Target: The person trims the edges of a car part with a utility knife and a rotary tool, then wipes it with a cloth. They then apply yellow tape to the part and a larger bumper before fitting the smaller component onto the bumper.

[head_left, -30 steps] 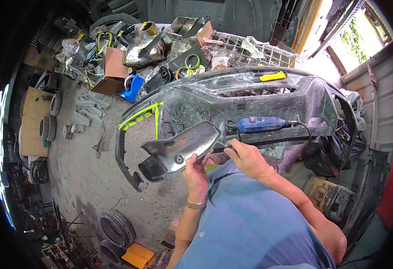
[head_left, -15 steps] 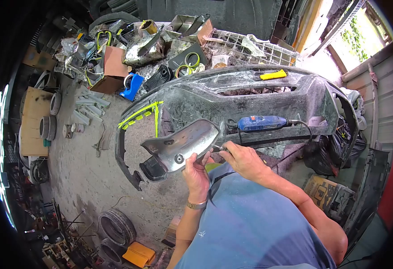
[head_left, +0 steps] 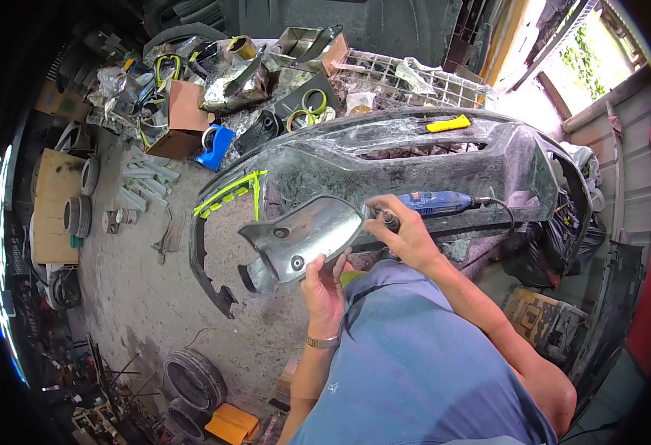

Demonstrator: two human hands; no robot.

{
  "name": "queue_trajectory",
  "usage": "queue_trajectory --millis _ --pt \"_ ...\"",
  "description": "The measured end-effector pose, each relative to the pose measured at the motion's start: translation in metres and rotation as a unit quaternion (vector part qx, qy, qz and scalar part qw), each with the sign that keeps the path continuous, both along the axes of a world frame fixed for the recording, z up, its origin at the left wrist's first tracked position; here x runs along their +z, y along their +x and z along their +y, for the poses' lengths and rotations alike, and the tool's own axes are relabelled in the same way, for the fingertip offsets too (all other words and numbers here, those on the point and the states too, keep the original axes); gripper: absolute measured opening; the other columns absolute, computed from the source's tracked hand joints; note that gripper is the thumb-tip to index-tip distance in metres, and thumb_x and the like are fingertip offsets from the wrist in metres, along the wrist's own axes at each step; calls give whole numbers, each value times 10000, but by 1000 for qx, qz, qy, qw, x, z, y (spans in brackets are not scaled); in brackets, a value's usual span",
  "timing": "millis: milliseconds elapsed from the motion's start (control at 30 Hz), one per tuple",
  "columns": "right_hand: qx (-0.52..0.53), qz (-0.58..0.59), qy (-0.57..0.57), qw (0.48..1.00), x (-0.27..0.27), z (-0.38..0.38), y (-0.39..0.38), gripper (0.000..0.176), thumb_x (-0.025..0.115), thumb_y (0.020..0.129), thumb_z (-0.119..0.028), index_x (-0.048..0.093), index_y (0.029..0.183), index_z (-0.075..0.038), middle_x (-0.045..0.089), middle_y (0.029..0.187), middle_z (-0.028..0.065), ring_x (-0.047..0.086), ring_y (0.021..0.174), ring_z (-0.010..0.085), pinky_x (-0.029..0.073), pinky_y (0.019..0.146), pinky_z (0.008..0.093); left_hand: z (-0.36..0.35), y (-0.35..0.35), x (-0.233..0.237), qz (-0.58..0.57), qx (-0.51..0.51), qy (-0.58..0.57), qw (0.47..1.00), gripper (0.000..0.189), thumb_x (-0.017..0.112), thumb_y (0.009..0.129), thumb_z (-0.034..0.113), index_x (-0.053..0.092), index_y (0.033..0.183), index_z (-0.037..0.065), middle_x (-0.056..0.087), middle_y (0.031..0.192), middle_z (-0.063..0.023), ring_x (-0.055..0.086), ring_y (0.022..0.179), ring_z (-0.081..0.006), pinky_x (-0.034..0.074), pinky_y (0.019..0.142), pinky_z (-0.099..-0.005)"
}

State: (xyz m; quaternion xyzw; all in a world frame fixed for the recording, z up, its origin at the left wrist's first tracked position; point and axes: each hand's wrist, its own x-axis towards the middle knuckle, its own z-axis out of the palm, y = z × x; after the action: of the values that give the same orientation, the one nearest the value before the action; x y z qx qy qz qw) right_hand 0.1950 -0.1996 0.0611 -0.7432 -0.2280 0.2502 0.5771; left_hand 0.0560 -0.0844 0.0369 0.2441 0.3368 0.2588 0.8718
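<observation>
My left hand grips the lower right edge of a curved, silvery-grey moulded panel with round holes, held up in front of my body. My right hand is closed around a small dark cylindrical tool, near the panel's right end. Its exact kind is not clear. Behind the right hand lies a blue rotary tool with a black cord, partly covered by the fingers. It rests on a large dusty dark car bumper.
Yellow-green tape runs along the bumper's left side, and a yellow-handled tool lies on top. Behind it are tape rolls, a blue tape dispenser and boxes. Tyres stand lower left; a black bag sits right.
My right hand has shifted slightly right and up, away from the panel's edge, and the dark tool in it now shows. The panel has tilted, revealing a second hole.
</observation>
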Motion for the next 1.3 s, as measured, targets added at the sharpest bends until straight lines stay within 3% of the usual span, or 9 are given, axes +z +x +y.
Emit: queue_trajectory --millis 267,367,400,467,500,533,600,867,1300 --pt "37 145 89 985 2 10 22 291 548 827 -43 539 1116 -11 546 788 -6 482 702 52 422 638 227 4 -21 8 30 -212 -2 977 323 622 880 241 539 1072 -5 637 960 -134 664 823 -244 565 620 -331" --pt "39 180 84 979 4 5 28 284 520 801 -19 542 1083 2 553 770 2 480 650 46 412 591 222 0 -40 37 222 -271 625 697 434 756 757 225 557 1100 51 628 1020 -139 646 871 -242 511 631 -345" --pt "55 166 89 980 3 6 30 279 517 793 -19 542 1070 6 556 759 9 480 627 44 407 570 220 1 -30 47 221 -272 626 697 434 756 757 225 557 1100 51 628 1020 -139 646 871 -242 511 631 -345" --pt "77 151 71 983 -1 6 32 269 530 809 -38 541 1074 6 559 752 6 485 611 45 408 559 217 11 -2 60 287 -108 879 365 412 709 764 66 565 1151 67 599 1138 -155 638 945 -304 526 707 -349" --pt "98 135 50 985 -3 6 33 260 542 824 -57 540 1077 5 561 746 4 490 596 47 409 549 215 18 1 48 284 -157 882 343 429 691 769 61 580 1183 83 558 1233 -144 622 994 -336 520 753 -368" --pt "100 133 53 985 -2 7 33 260 542 824 -57 540 1077 5 561 746 4 490 596 47 409 549 215 22 -1 32 285 -155 883 340 429 691 769 61 580 1183 83 558 1233 -144 622 994 -336 520 753 -368" --pt "62 199 59 976 -2 9 30 243 593 872 -138 549 1071 -5 566 741 -1 493 569 45 402 530 207 31 -5 9 232 -285 753 545 434 673 791 77 558 1209 74 545 1262 -144 620 1013 -312 518 774 -366" --pt "105 179 113 972 1 7 26 232 614 908 -226 590 1015 -21 554 690 -14 488 555 36 385 526 199 38 -11 32 135 -443 509 726 216 595 850 74 612 1060 29 682 871 -93 660 759 -190 503 696 -306" --pt "119 190 115 968 -13 10 19 190 610 913 -218 621 967 -36 520 597 -45 453 536 22 310 502 194 50 -24 19 122 -467 407 776 292 648 862 140 599 1094 -30 667 893 -65 556 780 -79 485 692 -262"
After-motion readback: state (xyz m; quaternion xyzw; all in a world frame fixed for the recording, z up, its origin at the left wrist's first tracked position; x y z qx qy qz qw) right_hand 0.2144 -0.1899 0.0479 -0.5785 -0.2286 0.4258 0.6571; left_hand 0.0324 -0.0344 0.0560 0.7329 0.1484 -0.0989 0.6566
